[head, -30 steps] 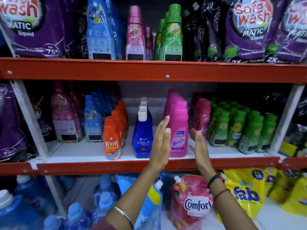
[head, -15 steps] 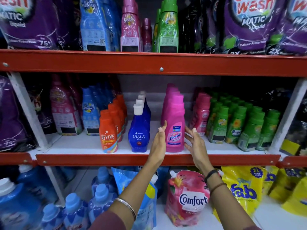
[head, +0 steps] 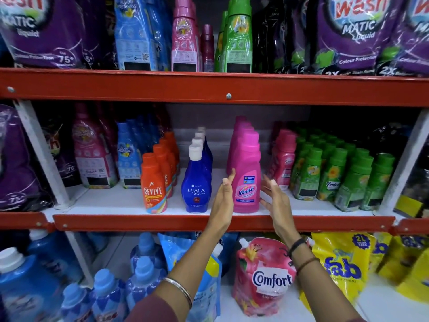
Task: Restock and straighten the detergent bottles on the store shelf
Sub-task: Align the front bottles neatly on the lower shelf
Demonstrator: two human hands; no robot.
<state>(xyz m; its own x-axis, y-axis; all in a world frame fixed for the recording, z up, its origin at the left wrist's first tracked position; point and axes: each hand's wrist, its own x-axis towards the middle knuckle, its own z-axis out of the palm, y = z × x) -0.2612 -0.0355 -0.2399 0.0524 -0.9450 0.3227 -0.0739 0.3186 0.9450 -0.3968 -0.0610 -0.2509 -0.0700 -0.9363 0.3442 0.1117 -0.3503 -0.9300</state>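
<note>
A pink Vanish bottle stands upright at the front of a row of pink bottles on the middle shelf. My left hand is open with fingers straight, just left of the bottle, at or against its side. My right hand is open with fingers spread, a little to the right of the bottle and apart from it. Left of the pink row stand a row of blue Ujala bottles and a row of orange Revive bottles.
Green Comfort bottles and small pink bottles fill the shelf's right side. Purple pouches and tall bottles line the top shelf. Below are a pink Comfort pouch, yellow Fab bags and blue jugs.
Both hands have dropped lower and closed in on either side of the pink Vanish bottle. The view has tilted down slightly and moved closer to the shelf.
</note>
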